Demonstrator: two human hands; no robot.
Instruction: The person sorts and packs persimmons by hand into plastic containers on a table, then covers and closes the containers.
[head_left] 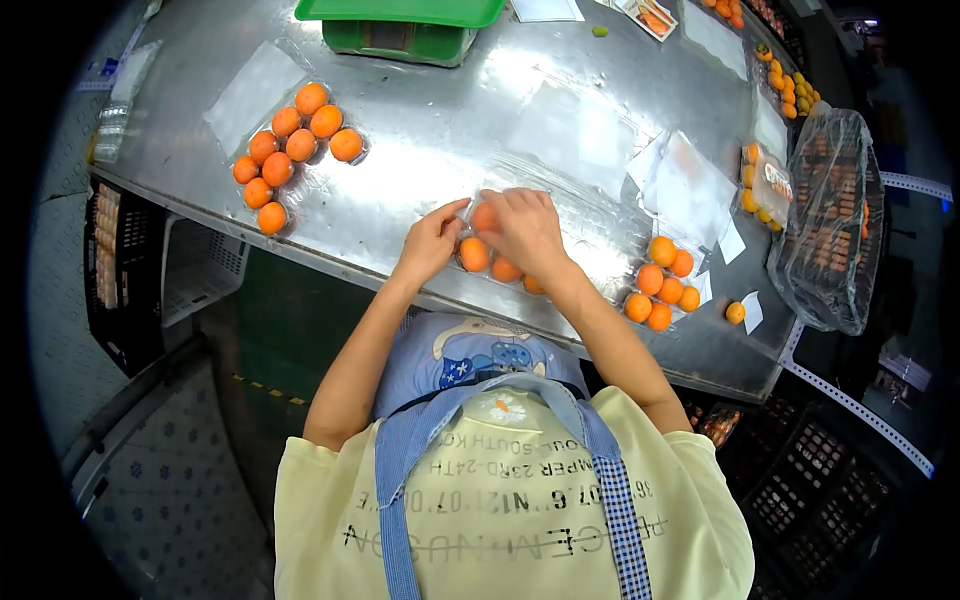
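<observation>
Several orange fruits sit in a clear plastic tray close to the table's front edge, before my body. My left hand rests at the tray's left side, its fingertips near the upper left fruit. Over the tray's upper part lies my right hand, its fingers bent around an orange fruit that shows between the two hands. The right hand hides part of the tray and some of its fruits.
Orange fruits in clear trays stand at the left, more at the right, beside a single fruit. A green scale is at the back. Plastic sheets and a wrapped crate lie to the right.
</observation>
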